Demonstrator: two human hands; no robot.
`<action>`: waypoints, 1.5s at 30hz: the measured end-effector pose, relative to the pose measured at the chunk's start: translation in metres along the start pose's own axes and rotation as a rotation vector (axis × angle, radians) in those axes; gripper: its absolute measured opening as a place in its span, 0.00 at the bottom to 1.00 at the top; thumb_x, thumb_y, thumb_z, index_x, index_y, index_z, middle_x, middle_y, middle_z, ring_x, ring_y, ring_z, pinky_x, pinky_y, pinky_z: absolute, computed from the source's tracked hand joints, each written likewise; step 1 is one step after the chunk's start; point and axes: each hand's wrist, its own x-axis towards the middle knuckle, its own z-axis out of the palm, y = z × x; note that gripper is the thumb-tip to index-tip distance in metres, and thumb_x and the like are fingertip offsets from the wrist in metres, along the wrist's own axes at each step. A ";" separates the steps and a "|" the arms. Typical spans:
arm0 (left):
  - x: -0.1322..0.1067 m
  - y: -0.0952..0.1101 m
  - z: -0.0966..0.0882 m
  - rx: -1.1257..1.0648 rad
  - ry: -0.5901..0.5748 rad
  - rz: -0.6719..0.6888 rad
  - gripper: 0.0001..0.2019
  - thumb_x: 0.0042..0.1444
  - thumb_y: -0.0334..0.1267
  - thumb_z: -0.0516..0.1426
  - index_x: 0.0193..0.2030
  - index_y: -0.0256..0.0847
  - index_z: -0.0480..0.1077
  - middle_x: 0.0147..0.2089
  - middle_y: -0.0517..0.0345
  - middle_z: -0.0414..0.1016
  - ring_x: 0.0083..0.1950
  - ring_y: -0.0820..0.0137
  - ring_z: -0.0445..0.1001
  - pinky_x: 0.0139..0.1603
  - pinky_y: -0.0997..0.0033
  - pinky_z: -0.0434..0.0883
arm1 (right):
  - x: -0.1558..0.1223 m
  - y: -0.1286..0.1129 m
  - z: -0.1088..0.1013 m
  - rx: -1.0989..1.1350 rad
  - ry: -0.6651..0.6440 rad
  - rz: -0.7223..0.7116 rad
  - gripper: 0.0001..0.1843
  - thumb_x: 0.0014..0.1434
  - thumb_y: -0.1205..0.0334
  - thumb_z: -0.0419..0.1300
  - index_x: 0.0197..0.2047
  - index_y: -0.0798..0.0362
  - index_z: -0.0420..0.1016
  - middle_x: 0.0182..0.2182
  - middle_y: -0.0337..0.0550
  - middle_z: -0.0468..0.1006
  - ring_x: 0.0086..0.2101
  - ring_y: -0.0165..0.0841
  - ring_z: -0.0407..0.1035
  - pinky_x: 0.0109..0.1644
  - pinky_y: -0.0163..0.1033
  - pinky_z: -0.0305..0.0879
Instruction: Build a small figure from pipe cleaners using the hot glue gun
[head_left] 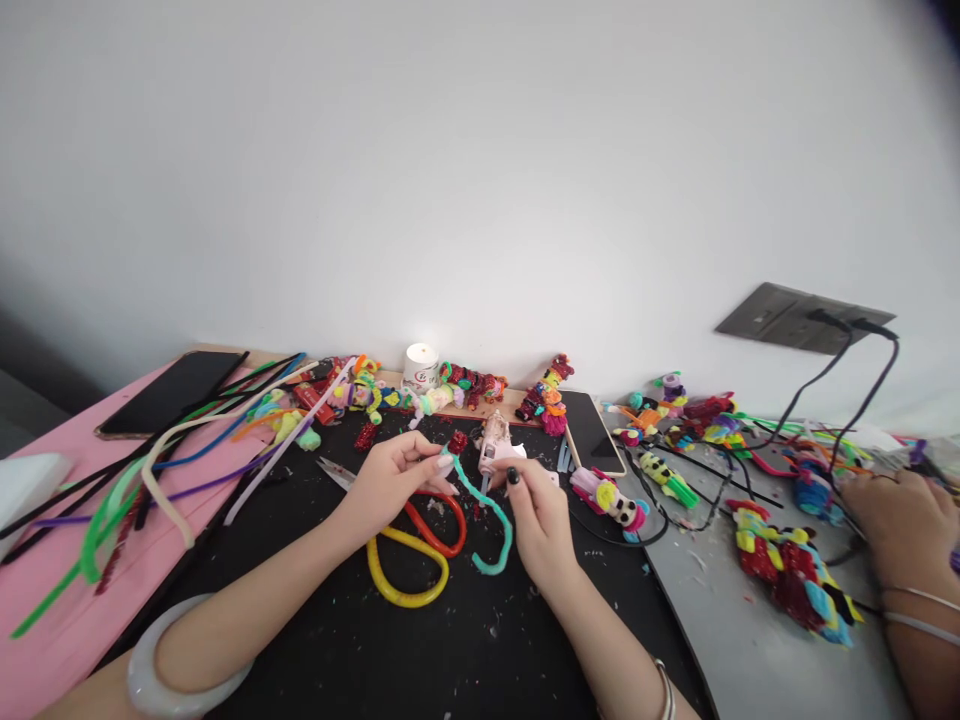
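My left hand (405, 475) pinches one end of a turquoise pipe cleaner (504, 515) between thumb and fingertips. The pipe cleaner hangs to the right and curls into a hook at its lower end. My right hand (536, 515) is closed in a pinch close beside it; what its fingertips hold, if anything, I cannot make out. Just beyond the right fingertips stands a light pink glue gun (495, 440), its nozzle pointing down towards me. Scissors with one yellow and one red handle (409, 570) lie under my left wrist. A small dark red fuzzy piece (457, 442) is near the left fingertips.
Finished pipe-cleaner figures (551, 395) line the wall, beside a paper cup (421, 368) and a phone (592, 432). Loose pipe cleaners (176, 465) and another phone (169, 393) lie left. At right, another person's hand (900, 520) is near cables (874, 420) and more figures.
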 end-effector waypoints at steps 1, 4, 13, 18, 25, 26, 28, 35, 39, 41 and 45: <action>0.002 0.000 -0.002 -0.048 0.007 -0.028 0.12 0.49 0.43 0.63 0.30 0.39 0.66 0.25 0.62 0.76 0.28 0.69 0.79 0.35 0.70 0.76 | 0.002 0.004 -0.001 -0.055 0.085 0.022 0.13 0.63 0.64 0.47 0.45 0.52 0.71 0.39 0.47 0.76 0.39 0.38 0.69 0.45 0.42 0.64; 0.005 0.001 -0.007 -0.193 0.000 -0.086 0.13 0.48 0.43 0.64 0.30 0.39 0.66 0.23 0.64 0.74 0.24 0.75 0.75 0.31 0.75 0.74 | 0.008 0.017 -0.002 -0.322 0.176 0.040 0.17 0.55 0.69 0.51 0.49 0.55 0.68 0.46 0.52 0.73 0.47 0.44 0.64 0.52 0.50 0.59; 0.005 -0.002 -0.010 -0.336 -0.139 -0.150 0.14 0.49 0.42 0.65 0.28 0.38 0.64 0.22 0.64 0.70 0.22 0.79 0.70 0.26 0.81 0.70 | 0.009 0.035 0.002 -0.590 0.060 0.129 0.23 0.48 0.68 0.55 0.50 0.55 0.69 0.45 0.52 0.74 0.44 0.48 0.63 0.49 0.52 0.61; 0.005 -0.004 -0.010 -0.374 -0.126 -0.170 0.14 0.47 0.41 0.66 0.28 0.37 0.65 0.24 0.63 0.71 0.22 0.80 0.68 0.26 0.81 0.70 | 0.013 0.035 -0.003 -0.462 0.087 0.144 0.24 0.46 0.68 0.56 0.50 0.57 0.70 0.42 0.52 0.75 0.43 0.47 0.66 0.49 0.53 0.62; 0.006 -0.004 -0.009 -0.419 -0.109 -0.172 0.13 0.47 0.40 0.66 0.30 0.38 0.66 0.24 0.64 0.71 0.23 0.81 0.69 0.27 0.83 0.71 | 0.016 0.026 -0.007 0.092 0.067 0.197 0.14 0.52 0.62 0.59 0.43 0.54 0.73 0.40 0.47 0.79 0.39 0.40 0.73 0.46 0.45 0.69; 0.007 -0.004 -0.009 -0.419 -0.104 -0.168 0.13 0.48 0.39 0.66 0.29 0.38 0.66 0.23 0.65 0.71 0.23 0.81 0.70 0.26 0.83 0.70 | 0.015 0.026 -0.006 0.162 0.081 0.201 0.13 0.51 0.62 0.60 0.42 0.54 0.74 0.40 0.47 0.80 0.40 0.41 0.74 0.46 0.45 0.69; 0.008 -0.004 -0.009 -0.417 -0.094 -0.157 0.12 0.48 0.40 0.65 0.29 0.38 0.65 0.23 0.65 0.71 0.23 0.81 0.70 0.27 0.83 0.71 | 0.014 0.026 -0.005 0.273 0.103 0.199 0.14 0.50 0.61 0.62 0.41 0.54 0.75 0.41 0.48 0.81 0.42 0.42 0.74 0.49 0.47 0.69; 0.007 -0.005 -0.008 -0.396 -0.063 -0.143 0.12 0.49 0.40 0.65 0.30 0.38 0.66 0.24 0.65 0.72 0.24 0.80 0.70 0.28 0.83 0.70 | 0.009 0.019 0.000 0.360 -0.017 0.186 0.15 0.49 0.63 0.63 0.42 0.52 0.78 0.42 0.47 0.81 0.42 0.43 0.75 0.50 0.50 0.70; 0.006 -0.004 -0.006 -0.394 -0.067 -0.154 0.12 0.48 0.40 0.65 0.29 0.38 0.66 0.23 0.64 0.71 0.24 0.80 0.70 0.28 0.83 0.70 | 0.008 0.016 0.001 0.356 -0.037 0.181 0.14 0.49 0.63 0.63 0.41 0.51 0.79 0.41 0.45 0.82 0.42 0.43 0.75 0.49 0.48 0.71; 0.005 -0.004 -0.005 -0.396 -0.067 -0.158 0.12 0.48 0.40 0.65 0.29 0.38 0.66 0.22 0.65 0.71 0.24 0.80 0.69 0.27 0.83 0.70 | 0.009 0.015 0.000 0.376 -0.055 0.175 0.15 0.50 0.64 0.62 0.43 0.51 0.79 0.42 0.45 0.81 0.43 0.43 0.75 0.50 0.48 0.71; 0.004 -0.002 -0.004 -0.405 -0.067 -0.167 0.12 0.48 0.40 0.65 0.29 0.38 0.66 0.23 0.65 0.71 0.24 0.80 0.69 0.27 0.83 0.70 | 0.009 0.015 0.000 0.384 -0.063 0.185 0.15 0.50 0.64 0.62 0.43 0.52 0.79 0.42 0.46 0.81 0.44 0.43 0.75 0.50 0.48 0.71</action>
